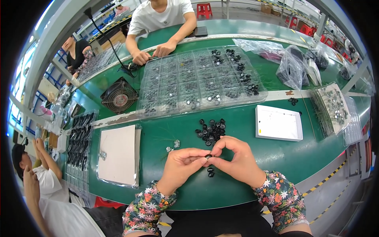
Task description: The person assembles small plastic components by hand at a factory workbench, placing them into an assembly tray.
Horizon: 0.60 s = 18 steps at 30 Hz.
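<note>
Left hand [182, 163] and right hand [237, 160] meet over green tabletop [276, 154], fingertips of both pinched together on small black ring part [208, 157]. Second black ring part [211, 172] lies on tabletop just below hands. Pile of black rings [211, 129] just beyond hands. Few small shiny bits [173, 145] left of pile. White shallow tray [278, 123] to right, grey pad in clear sleeve [117, 155] to left. Large clear compartment tray [199, 81] farther back. Another person's hands [152, 53] across table.

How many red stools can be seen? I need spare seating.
4 at least: one red stool at top centre, three red stools at upper right behind the far table. More may be hidden behind the frame posts.
</note>
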Tool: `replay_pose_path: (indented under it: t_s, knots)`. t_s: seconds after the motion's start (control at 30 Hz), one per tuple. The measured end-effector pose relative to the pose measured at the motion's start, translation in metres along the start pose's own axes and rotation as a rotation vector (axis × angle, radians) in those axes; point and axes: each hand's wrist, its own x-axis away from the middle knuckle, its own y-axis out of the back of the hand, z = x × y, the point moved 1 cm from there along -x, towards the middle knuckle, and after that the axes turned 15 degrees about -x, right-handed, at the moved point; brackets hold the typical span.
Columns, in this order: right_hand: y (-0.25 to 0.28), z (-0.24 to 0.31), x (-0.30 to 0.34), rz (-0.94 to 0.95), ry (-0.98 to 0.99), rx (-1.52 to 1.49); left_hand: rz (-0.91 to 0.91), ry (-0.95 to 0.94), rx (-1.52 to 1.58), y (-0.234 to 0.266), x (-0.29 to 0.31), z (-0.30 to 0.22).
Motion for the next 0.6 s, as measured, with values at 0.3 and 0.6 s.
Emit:
replay_pose_path:
  t_s: [0.3,0.6]
  knots:
    - [0.0021,0.0005,0.0003,-0.018,-0.073,-0.011,0.045,0.03,-0.053,0.0019,-0.0028,-0.0025]
    - [0.0043,-0.0039,-0.0002,-0.012,-0.145,-0.08,0.033,-0.005,-0.076,0.0035,-0.0044,0.0019]
